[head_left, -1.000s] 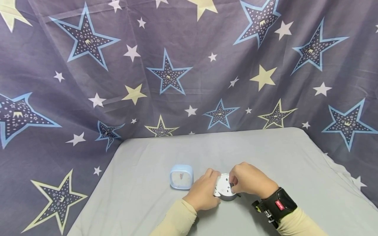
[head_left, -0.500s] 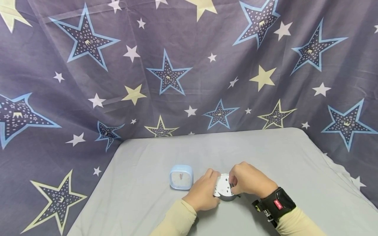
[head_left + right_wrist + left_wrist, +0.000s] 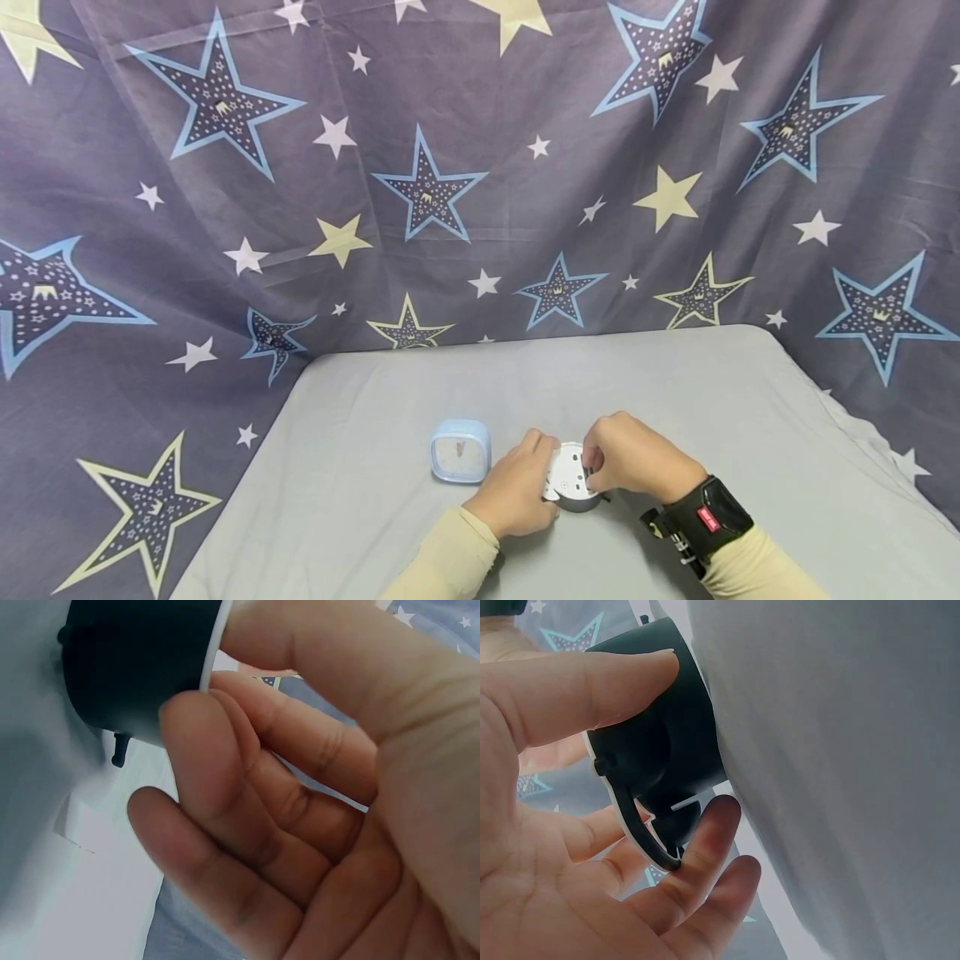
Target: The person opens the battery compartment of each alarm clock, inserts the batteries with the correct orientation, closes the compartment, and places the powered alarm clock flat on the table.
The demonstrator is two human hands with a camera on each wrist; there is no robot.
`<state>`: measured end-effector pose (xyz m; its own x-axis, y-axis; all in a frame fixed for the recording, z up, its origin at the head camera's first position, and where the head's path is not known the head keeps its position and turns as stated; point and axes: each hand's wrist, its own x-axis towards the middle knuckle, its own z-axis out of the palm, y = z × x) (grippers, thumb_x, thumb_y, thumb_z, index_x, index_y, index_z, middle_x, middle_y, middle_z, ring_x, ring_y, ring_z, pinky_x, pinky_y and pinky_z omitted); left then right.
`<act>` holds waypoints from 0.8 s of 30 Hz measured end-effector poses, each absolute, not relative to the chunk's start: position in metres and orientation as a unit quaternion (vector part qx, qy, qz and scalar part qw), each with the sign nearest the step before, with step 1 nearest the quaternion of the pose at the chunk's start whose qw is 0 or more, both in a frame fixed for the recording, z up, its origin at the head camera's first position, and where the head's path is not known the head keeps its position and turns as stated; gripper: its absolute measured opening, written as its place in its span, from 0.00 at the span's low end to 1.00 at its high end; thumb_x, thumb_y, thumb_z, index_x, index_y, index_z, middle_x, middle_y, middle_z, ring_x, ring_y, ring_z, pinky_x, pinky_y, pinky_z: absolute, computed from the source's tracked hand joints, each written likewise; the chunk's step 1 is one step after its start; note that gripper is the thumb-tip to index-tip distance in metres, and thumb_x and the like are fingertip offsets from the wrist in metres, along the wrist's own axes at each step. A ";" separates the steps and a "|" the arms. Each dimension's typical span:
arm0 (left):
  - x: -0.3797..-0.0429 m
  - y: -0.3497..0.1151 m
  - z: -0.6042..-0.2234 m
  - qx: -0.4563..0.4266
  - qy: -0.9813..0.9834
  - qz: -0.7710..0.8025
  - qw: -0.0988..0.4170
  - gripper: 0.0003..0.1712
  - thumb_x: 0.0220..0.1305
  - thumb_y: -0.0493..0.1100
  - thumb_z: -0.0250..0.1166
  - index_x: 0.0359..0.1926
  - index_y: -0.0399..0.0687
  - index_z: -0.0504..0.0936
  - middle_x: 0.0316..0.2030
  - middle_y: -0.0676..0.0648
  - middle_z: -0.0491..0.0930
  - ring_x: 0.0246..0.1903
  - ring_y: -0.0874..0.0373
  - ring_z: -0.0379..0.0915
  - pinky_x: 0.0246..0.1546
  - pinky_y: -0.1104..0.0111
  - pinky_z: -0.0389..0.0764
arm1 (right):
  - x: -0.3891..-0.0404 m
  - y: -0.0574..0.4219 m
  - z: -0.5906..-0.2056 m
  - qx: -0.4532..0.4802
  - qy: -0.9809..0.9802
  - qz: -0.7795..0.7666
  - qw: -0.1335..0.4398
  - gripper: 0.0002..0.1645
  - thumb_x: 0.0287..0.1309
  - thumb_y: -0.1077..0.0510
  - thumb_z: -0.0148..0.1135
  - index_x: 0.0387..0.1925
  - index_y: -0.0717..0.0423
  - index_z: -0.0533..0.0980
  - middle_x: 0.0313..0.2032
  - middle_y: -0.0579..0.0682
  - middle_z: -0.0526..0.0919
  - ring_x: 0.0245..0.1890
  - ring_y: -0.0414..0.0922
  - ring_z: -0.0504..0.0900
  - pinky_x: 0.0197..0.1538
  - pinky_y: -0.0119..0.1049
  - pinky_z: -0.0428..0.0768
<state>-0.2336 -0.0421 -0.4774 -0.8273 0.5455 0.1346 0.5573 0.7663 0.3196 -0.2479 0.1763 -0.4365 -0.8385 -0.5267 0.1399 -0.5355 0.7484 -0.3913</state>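
A round black alarm clock (image 3: pixel 567 477) lies face down on the grey cloth, its white back with small dark holes facing up. In the left wrist view, the black body of the clock (image 3: pixel 676 724) shows a curved handle and a small bell at one end. My left hand (image 3: pixel 516 490) grips the clock's left side, thumb on the black wall. From the right, my right hand (image 3: pixel 637 457) has curled fingers and thumb at a dark slot in the white back. Whatever small part lies between those fingertips is hidden. Small feet stick out of the body in the right wrist view.
A light blue square clock (image 3: pixel 461 451) stands upright just left of my left hand. The grey cloth (image 3: pixel 360 500) covers the surface below. Behind it hangs a dark curtain (image 3: pixel 487 83) with star prints.
Almost nothing differs. Both hands keep their places on the black alarm clock, with at most a slight shift of the right fingers.
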 end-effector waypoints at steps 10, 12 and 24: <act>-0.233 -0.042 -0.477 -0.293 -0.940 -0.173 0.013 0.51 0.40 0.43 0.80 0.68 0.45 0.69 0.54 0.52 0.71 0.48 0.63 0.73 0.57 0.69 0.79 | -0.249 0.177 -0.438 0.281 -0.933 0.222 0.009 0.12 0.32 0.62 0.78 0.22 0.46 0.84 0.20 0.31 0.80 0.22 0.29 0.75 0.29 0.28 0.76; -0.233 -0.042 -0.477 -0.293 -0.940 -0.172 0.013 0.51 0.40 0.43 0.80 0.68 0.45 0.69 0.54 0.52 0.71 0.48 0.63 0.73 0.56 0.69 0.79 | -0.249 0.176 -0.438 0.277 -0.934 0.223 0.006 0.12 0.32 0.62 0.79 0.22 0.45 0.84 0.20 0.31 0.80 0.22 0.29 0.75 0.29 0.28 0.76; -0.233 -0.042 -0.478 -0.293 -0.941 -0.170 0.014 0.51 0.40 0.43 0.80 0.69 0.46 0.68 0.55 0.52 0.71 0.48 0.62 0.74 0.55 0.68 0.80 | -0.247 0.175 -0.437 0.253 -0.940 0.228 -0.009 0.13 0.31 0.63 0.80 0.21 0.46 0.83 0.20 0.33 0.79 0.23 0.32 0.75 0.29 0.30 0.76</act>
